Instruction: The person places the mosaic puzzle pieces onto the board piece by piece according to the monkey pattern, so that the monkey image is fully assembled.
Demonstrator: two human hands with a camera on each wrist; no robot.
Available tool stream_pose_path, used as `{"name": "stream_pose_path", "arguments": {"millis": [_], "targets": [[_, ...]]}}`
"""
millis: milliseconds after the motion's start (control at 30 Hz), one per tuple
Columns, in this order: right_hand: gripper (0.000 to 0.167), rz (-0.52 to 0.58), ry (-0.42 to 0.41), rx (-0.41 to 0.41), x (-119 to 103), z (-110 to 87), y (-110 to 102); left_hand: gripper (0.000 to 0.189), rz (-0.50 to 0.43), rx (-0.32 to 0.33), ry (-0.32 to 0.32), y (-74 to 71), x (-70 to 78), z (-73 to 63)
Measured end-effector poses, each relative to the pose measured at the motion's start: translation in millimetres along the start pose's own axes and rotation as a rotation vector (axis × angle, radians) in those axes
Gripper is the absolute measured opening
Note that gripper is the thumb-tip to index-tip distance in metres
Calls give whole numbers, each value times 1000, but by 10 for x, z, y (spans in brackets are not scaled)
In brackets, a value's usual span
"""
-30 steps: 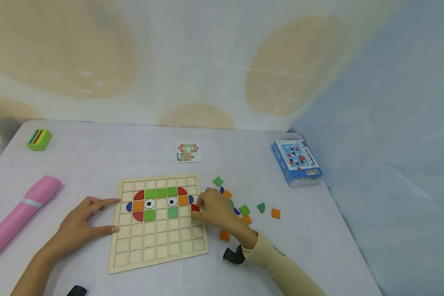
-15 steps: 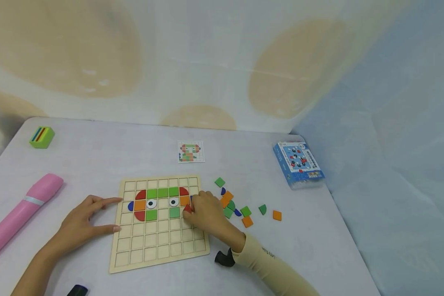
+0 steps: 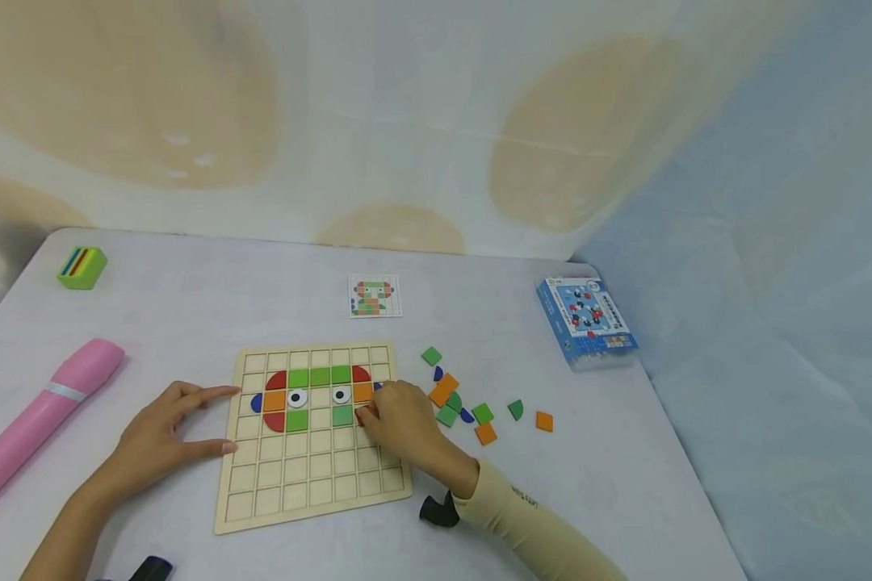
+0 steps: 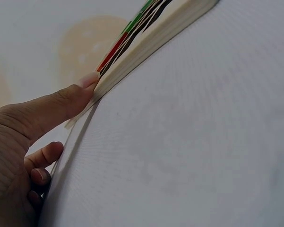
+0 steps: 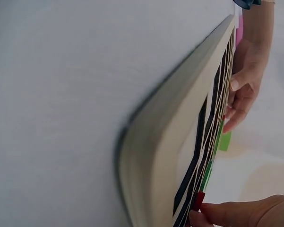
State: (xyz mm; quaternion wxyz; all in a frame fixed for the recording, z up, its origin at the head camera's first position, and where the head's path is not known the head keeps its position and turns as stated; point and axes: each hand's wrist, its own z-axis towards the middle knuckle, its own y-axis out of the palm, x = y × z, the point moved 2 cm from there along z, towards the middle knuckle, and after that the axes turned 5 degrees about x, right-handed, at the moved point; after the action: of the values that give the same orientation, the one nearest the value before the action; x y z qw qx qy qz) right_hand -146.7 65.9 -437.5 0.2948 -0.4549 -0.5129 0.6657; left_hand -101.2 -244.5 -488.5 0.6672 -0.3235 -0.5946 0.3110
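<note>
A wooden grid board [image 3: 320, 466] lies on the white table, with red, green, orange and blue tiles and two eye discs set in its upper half. My right hand [image 3: 410, 421] reaches over its right edge and pinches a red tile [image 5: 198, 201] at the cell below the right orange square [image 3: 362, 392]; the hand covers most of that tile in the head view. At the board's left edge, my left hand [image 3: 153, 432] touches the frame with thumb and forefinger apart. The left wrist view has the left thumb [image 4: 61, 106] against the board's rim.
Loose green, blue and orange tiles [image 3: 486, 434] are scattered right of the board. Behind it lies a picture card [image 3: 375, 296]. A blue box [image 3: 587, 323] stands back right, a green block [image 3: 82, 269] back left. A pink roll [image 3: 51, 420] lies left.
My right hand has moved left with the red tile, from the board's right edge to the cell beside the green tile, and lowered it there. The left hand keeps its place.
</note>
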Motion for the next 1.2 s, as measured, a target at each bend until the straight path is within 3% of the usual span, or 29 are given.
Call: {"name": "stream_pose_path", "arguments": {"millis": [400, 533, 800, 1033, 1200], "targets": [[10, 71, -28, -22, 112, -71, -107, 79, 10, 7, 3, -18, 10, -6], [17, 56, -81, -13, 141, -59, -96, 79, 4, 13, 6, -4, 8, -15], [14, -61, -180, 55, 123, -30, -60, 79, 3, 26, 1, 1, -7, -9], [21, -81, -146, 56, 159, -55, -105, 78, -8, 21, -4, 7, -6, -7], [23, -36, -77, 84, 309, -102, -266, 79, -2, 11, -14, -1, 4, -4]]}}
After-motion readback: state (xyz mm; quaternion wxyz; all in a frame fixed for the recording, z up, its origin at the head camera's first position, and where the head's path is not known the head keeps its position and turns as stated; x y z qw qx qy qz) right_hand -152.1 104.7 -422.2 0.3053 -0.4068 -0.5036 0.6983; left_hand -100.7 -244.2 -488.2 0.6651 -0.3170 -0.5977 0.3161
